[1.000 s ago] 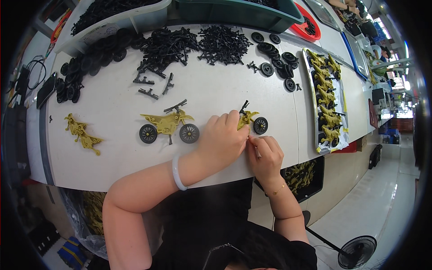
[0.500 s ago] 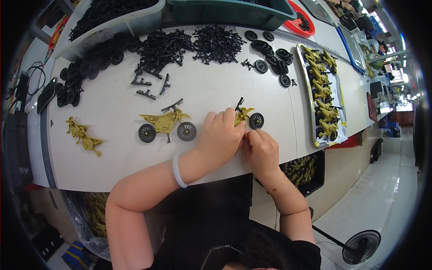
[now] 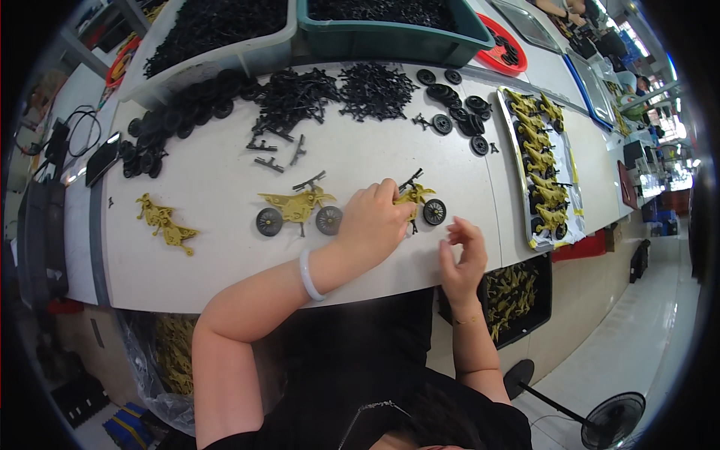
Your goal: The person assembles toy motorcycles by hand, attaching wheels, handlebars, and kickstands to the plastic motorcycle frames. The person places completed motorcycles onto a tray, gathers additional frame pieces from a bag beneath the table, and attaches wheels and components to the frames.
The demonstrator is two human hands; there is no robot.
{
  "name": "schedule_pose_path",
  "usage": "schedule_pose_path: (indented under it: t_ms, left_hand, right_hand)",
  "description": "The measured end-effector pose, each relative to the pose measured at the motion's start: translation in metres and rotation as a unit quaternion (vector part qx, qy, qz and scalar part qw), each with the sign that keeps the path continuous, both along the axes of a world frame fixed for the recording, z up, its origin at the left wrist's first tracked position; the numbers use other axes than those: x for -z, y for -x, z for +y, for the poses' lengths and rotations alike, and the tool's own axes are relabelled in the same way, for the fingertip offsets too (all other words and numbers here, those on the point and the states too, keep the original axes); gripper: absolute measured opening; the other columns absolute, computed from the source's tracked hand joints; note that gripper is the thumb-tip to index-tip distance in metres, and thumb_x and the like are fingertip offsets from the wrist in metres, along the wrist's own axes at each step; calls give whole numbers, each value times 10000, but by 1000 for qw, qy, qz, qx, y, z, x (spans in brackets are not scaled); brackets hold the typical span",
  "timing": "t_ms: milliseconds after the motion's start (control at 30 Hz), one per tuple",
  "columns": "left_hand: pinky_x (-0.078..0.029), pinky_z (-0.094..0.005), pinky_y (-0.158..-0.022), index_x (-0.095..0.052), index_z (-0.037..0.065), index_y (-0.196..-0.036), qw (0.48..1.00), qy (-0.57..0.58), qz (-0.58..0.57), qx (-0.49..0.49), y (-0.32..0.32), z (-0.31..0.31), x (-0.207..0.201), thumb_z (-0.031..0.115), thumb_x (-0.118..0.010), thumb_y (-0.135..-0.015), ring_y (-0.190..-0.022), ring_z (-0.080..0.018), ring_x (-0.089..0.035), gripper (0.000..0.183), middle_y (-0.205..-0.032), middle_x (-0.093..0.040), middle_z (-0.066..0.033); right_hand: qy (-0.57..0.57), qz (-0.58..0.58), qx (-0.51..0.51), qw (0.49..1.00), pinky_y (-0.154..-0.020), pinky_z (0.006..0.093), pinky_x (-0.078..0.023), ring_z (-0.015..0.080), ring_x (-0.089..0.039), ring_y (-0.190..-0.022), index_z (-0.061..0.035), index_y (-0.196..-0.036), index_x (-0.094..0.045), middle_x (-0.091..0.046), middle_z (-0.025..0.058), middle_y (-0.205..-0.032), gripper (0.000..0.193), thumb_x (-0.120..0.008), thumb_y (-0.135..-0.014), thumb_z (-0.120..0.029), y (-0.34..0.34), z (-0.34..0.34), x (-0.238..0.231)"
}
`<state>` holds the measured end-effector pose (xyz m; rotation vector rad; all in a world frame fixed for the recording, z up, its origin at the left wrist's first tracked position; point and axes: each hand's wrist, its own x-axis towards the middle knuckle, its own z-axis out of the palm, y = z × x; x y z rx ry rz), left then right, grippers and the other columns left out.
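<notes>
My left hand [image 3: 377, 220] grips a yellow-green toy motorcycle [image 3: 417, 194] with black handlebars and a black front wheel; its rear part is hidden behind my fingers. A small black stand shows below the body. Just right of it, my right hand [image 3: 465, 253] is raised off the toy, fingers apart and nothing in them. Left of my left hand, a second toy motorcycle [image 3: 298, 203] lies on the table with both wheels and handlebars on. Farther left lie yellow-green body pieces [image 3: 166, 225] without wheels.
Black wheels [image 3: 176, 116] and piles of small black parts [image 3: 377, 91] lie at the back. Behind them stand a white bin [image 3: 217, 66] and a green bin [image 3: 390, 40]. A tray [image 3: 514, 165] of toy motorcycles is at right. Below the edge sits a black crate [image 3: 545, 300] of yellow-green pieces.
My right hand has let go of the toy motorcycle and moved right and down, its fingers opening. My left hand still holds the toy. The whole view has shifted slightly.
</notes>
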<state>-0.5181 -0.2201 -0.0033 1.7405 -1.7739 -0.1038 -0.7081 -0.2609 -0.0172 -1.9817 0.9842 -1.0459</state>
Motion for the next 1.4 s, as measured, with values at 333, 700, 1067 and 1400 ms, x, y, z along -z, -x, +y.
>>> schedule_pose_path:
  t_ms: [333,700,1067,1400]
  left_hand:
    - [-483,-370,-735,-698,89,-877,974,-52,187,119,-1,8,-17,136,-709,-681,-875,-257,-581,202,-928,-565,-87]
    - [-463,-389,-767,-663,47,-832,987,-28,118,103,3,31,-42,150,-683,-707,-907,-280,-554,163,-933,-548,-106]
    - [-458,-430,-773,-540,46,-987,798,-27,-144,-585,-155,177,-32,257,-724,-761,-859,-318,-593,359,-898,-617,-131]
    - [-471,-381,-766,-525,38,-1154,859,22,75,-507,-154,196,-2,88,-650,-779,-773,-306,-619,399,-859,-634,-117]
  right_hand:
    - [-532,-393,-280,697,-999,398,-404,228,-501,-1172,2,-1402,-341,-494,159,-1314,586,-320,-998,-422,22,-32,5]
    - [-668,-356,-221,615,-849,481,-557,344,-572,-1116,-14,-1378,-341,-487,213,-1304,500,-285,-1010,-348,1,-21,-8]
    - [-610,-364,-226,666,-801,422,-554,299,-601,-1054,-48,-1389,-359,-527,158,-1263,456,-322,-1009,-298,-4,-30,-4]
    - [-591,-406,-178,674,-840,424,-521,227,-579,-1033,-95,-1416,-359,-555,99,-1211,472,-364,-986,-289,4,-24,9]
